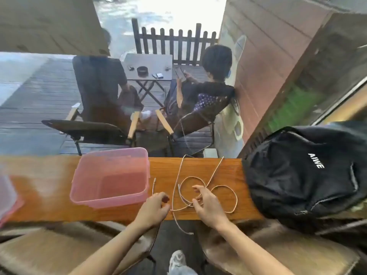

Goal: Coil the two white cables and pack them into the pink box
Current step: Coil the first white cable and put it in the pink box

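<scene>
Two white cables [218, 187] lie tangled in loose loops on the narrow wooden counter [49, 185], right of an open, empty translucent pink box [111, 199]. One cable end [187, 232] hangs over the counter's near edge; another end [154, 180] points up beside the box. My left hand [154, 208] rests at the near edge just right of the box, fingers curled around a strand. My right hand [204, 203] lies on the middle loops with thumb and fingers pinching a strand.
A black backpack [301, 175] fills the counter's right end. A pink lid [8, 197] shows at the far left. Two brown stools [59, 251] stand below the counter. Behind the window glass, two people sit in chairs by a small table.
</scene>
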